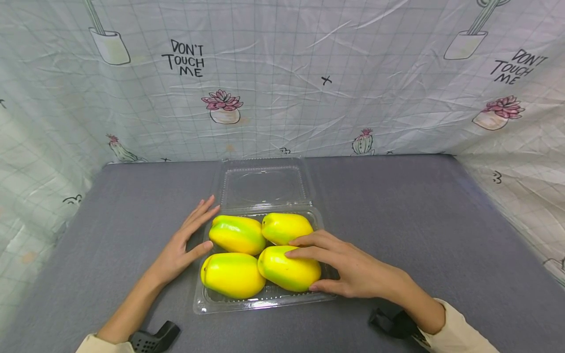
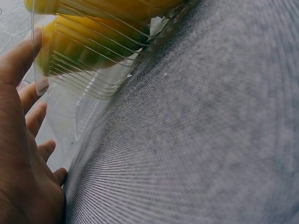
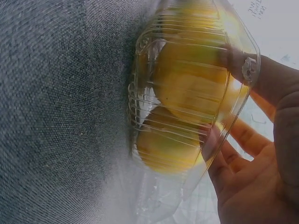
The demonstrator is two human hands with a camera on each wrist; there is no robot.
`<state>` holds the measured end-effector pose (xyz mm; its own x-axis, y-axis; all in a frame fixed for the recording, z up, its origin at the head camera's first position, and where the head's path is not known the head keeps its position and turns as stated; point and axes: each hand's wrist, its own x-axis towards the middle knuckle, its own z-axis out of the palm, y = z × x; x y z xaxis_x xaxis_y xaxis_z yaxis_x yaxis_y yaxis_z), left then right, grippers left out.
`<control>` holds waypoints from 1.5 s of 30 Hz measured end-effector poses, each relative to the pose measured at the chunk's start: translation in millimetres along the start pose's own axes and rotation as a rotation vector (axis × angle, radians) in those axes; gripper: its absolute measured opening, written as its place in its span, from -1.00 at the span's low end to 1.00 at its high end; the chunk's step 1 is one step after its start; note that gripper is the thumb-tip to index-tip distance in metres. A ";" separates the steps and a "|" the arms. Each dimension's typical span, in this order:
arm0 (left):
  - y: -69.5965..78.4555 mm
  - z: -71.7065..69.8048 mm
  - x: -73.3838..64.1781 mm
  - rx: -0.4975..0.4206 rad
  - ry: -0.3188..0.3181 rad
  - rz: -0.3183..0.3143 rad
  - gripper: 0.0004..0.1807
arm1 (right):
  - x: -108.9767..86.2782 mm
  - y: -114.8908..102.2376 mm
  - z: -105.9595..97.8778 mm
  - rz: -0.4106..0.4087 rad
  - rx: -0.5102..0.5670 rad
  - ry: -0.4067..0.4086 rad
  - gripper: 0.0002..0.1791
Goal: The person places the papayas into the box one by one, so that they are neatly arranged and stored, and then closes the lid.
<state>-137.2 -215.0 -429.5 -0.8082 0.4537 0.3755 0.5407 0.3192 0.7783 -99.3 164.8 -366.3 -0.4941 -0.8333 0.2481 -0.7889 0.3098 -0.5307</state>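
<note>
Several smooth, yellow-green, mango-shaped fruits lie in two rows in a clear plastic clamshell box [image 1: 260, 306], its lid [image 1: 266, 189] laid back open. My right hand [image 1: 353, 267] grips the front right fruit [image 1: 287, 269]; a finger lies over its top and the thumb is at its near right end. Another finger reaches toward the back right fruit [image 1: 287, 228]. At the box's left side my left hand [image 1: 183, 245] has its fingers spread, thumb near the rim, holding nothing. The back left fruit [image 1: 238, 234] and front left fruit [image 1: 233, 275] lie beside it.
The box stands on a grey cloth-covered table [image 1: 388, 211]. Behind it hangs a pale printed curtain [image 1: 282, 78], which also runs down both sides. Black wrist devices sit at the left wrist [image 1: 154, 338] and right wrist [image 1: 393, 323].
</note>
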 end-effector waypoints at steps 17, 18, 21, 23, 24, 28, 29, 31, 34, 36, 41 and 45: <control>1.0 0.6 0.8 -0.008 -0.003 0.007 -0.27 | -0.1 -0.3 -0.9 -0.007 0.006 -0.009 -0.32; 1.1 0.6 0.8 -0.009 -0.004 0.005 -0.27 | -0.2 -0.3 -0.8 -0.010 0.005 -0.008 -0.32; 1.2 0.8 1.0 -0.011 -0.006 0.003 -0.27 | -0.2 -0.3 -0.8 -0.015 0.004 -0.008 -0.32; 0.9 1.0 1.0 -0.010 -0.005 0.004 -0.26 | 0.0 -0.4 -1.1 -0.013 0.002 -0.009 -0.32; 0.6 1.1 0.9 -0.012 -0.002 0.006 -0.26 | 0.1 -0.6 -1.3 -0.012 0.002 -0.010 -0.32; -1.5 1.0 0.3 -0.016 0.013 0.012 -0.24 | 1.3 -1.6 -2.7 -0.011 -0.006 -0.010 -0.32; -1.6 0.9 0.2 -0.021 0.018 0.015 -0.24 | 1.7 -1.8 -3.1 -0.013 -0.007 -0.007 -0.33; -0.3 0.3 -0.2 -0.025 0.035 0.017 -0.24 | 2.9 -2.2 -4.7 -0.024 -0.010 0.004 -0.35; 5.9 -1.0 1.4 -0.054 0.092 0.054 -0.26 | 5.6 -1.8 -10.0 -0.042 -0.019 0.044 -0.37; 12.0 -2.0 4.4 -0.091 0.151 0.094 -0.31 | 7.7 -0.4 -15.4 -0.036 -0.032 0.090 -0.38; 25.3 -5.0 15.7 -0.128 0.276 0.110 -0.37 | 13.7 9.2 -29.7 0.105 -0.040 0.224 -0.41; 30.0 -8.6 26.0 -0.091 0.322 0.004 -0.36 | 18.8 22.5 -36.3 0.222 -0.001 0.328 -0.44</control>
<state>-144.0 -200.8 -392.1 -0.8463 0.1636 0.5069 0.5325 0.2361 0.8128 -139.6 172.7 -344.1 -0.7433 -0.5554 0.3729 -0.6497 0.4667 -0.6001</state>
